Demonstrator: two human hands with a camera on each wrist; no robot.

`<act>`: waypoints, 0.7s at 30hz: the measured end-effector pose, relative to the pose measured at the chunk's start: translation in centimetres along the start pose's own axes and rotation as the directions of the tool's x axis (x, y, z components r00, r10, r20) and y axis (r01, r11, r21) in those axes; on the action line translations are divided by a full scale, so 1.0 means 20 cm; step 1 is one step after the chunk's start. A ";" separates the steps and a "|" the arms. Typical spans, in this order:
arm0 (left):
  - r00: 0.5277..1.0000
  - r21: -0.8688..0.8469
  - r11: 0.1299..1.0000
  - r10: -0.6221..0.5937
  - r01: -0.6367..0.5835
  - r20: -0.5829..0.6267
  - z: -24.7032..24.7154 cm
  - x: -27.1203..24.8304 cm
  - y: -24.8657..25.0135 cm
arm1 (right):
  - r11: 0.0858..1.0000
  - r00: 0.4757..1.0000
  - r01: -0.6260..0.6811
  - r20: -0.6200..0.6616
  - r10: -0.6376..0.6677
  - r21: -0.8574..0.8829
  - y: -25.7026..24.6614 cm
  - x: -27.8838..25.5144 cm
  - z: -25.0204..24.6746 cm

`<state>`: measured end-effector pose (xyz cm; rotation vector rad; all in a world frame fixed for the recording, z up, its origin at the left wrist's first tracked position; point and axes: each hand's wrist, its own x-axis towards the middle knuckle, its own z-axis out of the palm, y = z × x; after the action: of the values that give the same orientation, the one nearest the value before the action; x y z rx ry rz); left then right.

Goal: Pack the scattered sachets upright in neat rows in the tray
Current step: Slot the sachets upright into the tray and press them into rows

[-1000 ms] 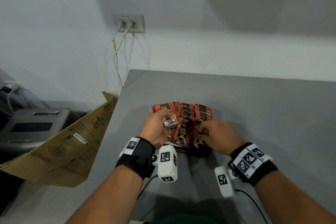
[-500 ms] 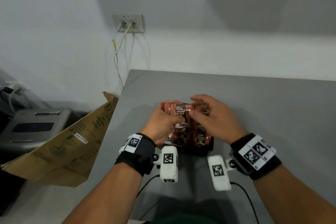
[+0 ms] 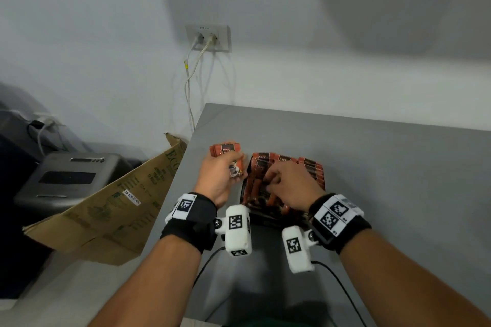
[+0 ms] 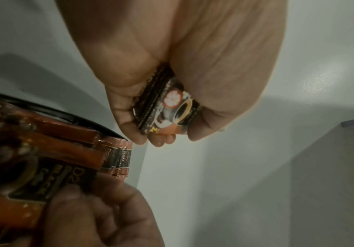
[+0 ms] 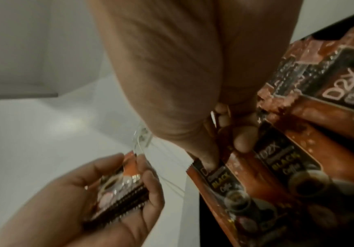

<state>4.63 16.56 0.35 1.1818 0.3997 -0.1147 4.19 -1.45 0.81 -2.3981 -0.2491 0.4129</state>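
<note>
We are gripping a sachet bundle [image 3: 227, 159] in our curled left hand [image 3: 216, 180]; our right hand [image 3: 291, 184] fingers are pinching a sachet [image 5: 218, 177] in the tray [image 3: 261, 218].

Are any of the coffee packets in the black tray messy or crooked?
Yes. In the tray the near sachets lean and overlap instead of standing in rows like the far ones. The right hand is working among them, while the left hand holds a bunch of sachets outside the tray.

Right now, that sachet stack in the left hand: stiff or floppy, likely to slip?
The sachet stack probably flexes: thin foil packets with crimped ends. Glossy film suggests they may slide apart unless the left hand squeezes the edges. Likely light, since the fingers alone wrap it.
</note>
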 end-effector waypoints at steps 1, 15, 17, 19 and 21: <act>1.000 0.002 1.000 -0.010 0.010 0.006 0.00 0.00 -0.01 | 0.999 1.000 0.015 0.021 -0.015 -0.036 0.00 0.01 0.03; 0.999 0.040 0.999 -0.018 0.016 0.038 0.01 -0.03 -0.05 | 0.979 1.000 0.019 -0.008 -0.021 -0.203 0.03 0.05 0.13; 0.999 0.040 0.999 -0.016 0.014 0.039 0.02 -0.04 -0.05 | 0.973 1.000 0.028 0.005 -0.028 -0.228 0.03 0.05 0.13; 0.999 0.042 0.999 -0.015 0.013 0.048 0.02 -0.04 -0.05 | 0.975 1.000 0.028 0.017 -0.025 -0.221 0.04 0.03 0.13; 0.998 0.041 0.999 -0.014 0.012 0.055 0.02 -0.05 -0.05 | 0.975 0.999 0.035 0.030 -0.029 -0.219 0.04 0.02 0.13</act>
<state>3.55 15.73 0.04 1.2134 0.3583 -0.1672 3.70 -0.38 -1.71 -2.6023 -0.3621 0.4217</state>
